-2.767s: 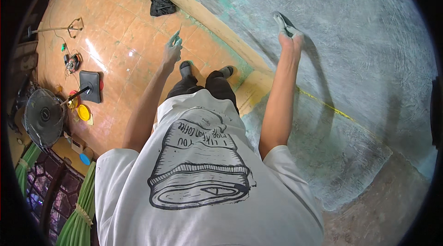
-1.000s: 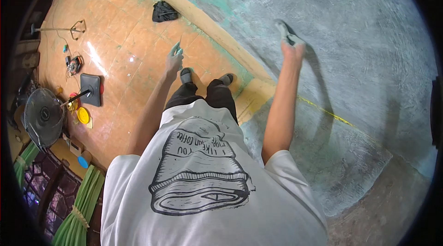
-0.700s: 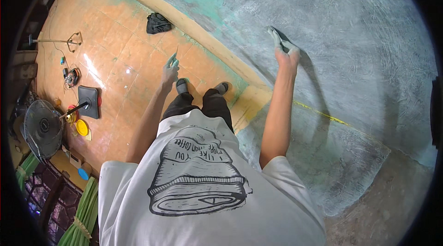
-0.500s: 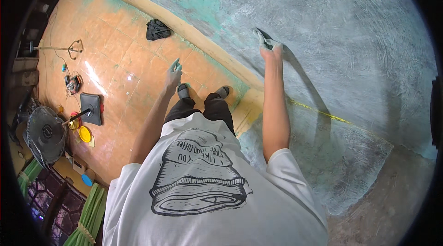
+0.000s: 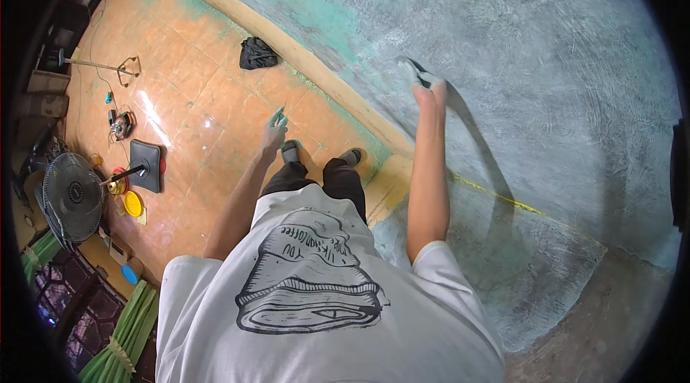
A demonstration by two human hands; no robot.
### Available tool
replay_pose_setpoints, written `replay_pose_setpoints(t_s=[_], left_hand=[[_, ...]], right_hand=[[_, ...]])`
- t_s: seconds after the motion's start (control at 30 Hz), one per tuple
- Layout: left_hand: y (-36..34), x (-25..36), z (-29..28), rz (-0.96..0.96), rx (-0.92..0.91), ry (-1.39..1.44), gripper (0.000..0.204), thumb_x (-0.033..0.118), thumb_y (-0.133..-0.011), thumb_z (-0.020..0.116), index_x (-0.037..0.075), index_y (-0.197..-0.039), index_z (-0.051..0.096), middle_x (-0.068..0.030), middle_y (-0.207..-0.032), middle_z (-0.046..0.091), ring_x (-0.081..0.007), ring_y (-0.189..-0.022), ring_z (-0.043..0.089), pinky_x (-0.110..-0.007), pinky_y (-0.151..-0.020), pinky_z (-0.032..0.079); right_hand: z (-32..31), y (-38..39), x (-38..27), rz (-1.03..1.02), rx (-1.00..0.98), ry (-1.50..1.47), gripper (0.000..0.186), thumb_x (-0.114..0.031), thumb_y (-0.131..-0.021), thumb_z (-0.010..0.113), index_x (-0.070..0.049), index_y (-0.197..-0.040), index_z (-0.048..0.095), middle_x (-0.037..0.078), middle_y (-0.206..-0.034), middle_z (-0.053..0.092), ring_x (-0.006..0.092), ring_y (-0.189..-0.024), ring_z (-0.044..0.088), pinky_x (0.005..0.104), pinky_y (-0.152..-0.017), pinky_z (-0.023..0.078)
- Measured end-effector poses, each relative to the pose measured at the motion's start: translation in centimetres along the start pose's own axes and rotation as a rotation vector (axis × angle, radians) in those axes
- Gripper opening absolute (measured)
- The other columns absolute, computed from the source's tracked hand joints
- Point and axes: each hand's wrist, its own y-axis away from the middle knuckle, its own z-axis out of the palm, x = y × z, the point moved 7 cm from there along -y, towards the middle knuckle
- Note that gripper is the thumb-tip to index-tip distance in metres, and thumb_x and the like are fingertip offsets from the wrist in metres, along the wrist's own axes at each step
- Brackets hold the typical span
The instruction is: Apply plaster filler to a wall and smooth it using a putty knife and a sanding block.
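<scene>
My right hand (image 5: 427, 88), its fingers coated in pale dust, is pressed up at the grey-blue wall (image 5: 532, 74). Its fingers are curled together; a dark patch shows between thumb and fingers, and I cannot make out whether it is a thin sheet or shadow. Over the tiled floor hangs my left hand (image 5: 274, 131), dusted greenish at the fingertips, with fingers loosely stretched out and nothing plainly held. The wall carries a turquoise patch (image 5: 316, 12) left of my right hand and a yellow line (image 5: 496, 197) lower down.
A black crumpled bag (image 5: 257, 53) lies on the orange tiles (image 5: 201, 95) near the tan skirting (image 5: 316, 70). Greenish dust lines the wall's foot. To the left stand a fan (image 5: 74, 196) with a square base (image 5: 146, 166), a yellow lid (image 5: 133, 203) and cables.
My right hand has moved slightly down and right in the picture, staying at the wall. My left hand is slightly lower too. The whole view has shifted a little.
</scene>
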Motion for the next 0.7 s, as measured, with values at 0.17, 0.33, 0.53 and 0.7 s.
replay_pose_setpoints(t_s=[0.17,0.33,0.53,0.7], left_hand=[[0.0,0.9,-1.8,0.003,0.040,0.063,0.048,0.022,-0.096,0.052,0.020,-0.144,0.044,0.0035,-0.069,0.043,-0.0066,-0.052,0.037,-0.023,-0.043,0.032],[-0.6,3.6,0.3,0.028,-0.007,0.015,0.047,0.023,-0.097,0.052,0.020,-0.144,0.044,0.0037,-0.069,0.042,-0.0062,-0.052,0.035,-0.022,-0.043,0.030],[0.2,4.3,-1.9,0.076,0.055,0.072,0.048,0.024,-0.098,0.052,0.019,-0.144,0.044,0.0035,-0.068,0.042,-0.0062,-0.050,0.034,-0.022,-0.042,0.029],[-0.8,3.7,-1.8,0.039,0.041,0.055,0.048,0.024,-0.098,0.052,0.019,-0.144,0.044,0.0028,-0.068,0.043,-0.0061,-0.049,0.033,-0.022,-0.042,0.029]], right_hand=[[5.2,7.2,5.0,0.061,-0.141,-0.173,0.067,0.016,-0.076,0.030,0.020,-0.141,0.015,0.031,-0.154,0.011,0.0432,-0.143,0.015,0.0471,-0.117,0.030],[1.4,0.6,3.6,0.046,-0.082,-0.107,0.066,0.012,-0.078,0.034,0.019,-0.142,0.018,0.030,-0.154,0.013,0.0432,-0.143,0.014,0.0480,-0.116,0.029],[5.0,5.4,5.5,0.095,-0.158,-0.196,0.061,0.016,-0.076,0.035,0.021,-0.136,0.028,0.037,-0.146,0.025,0.0512,-0.138,0.021,0.0570,-0.114,0.029],[3.6,1.9,6.2,-0.005,-0.202,-0.001,0.064,0.007,-0.082,0.038,0.021,-0.141,0.017,0.032,-0.153,0.016,0.0422,-0.143,0.019,0.0468,-0.117,0.029]])
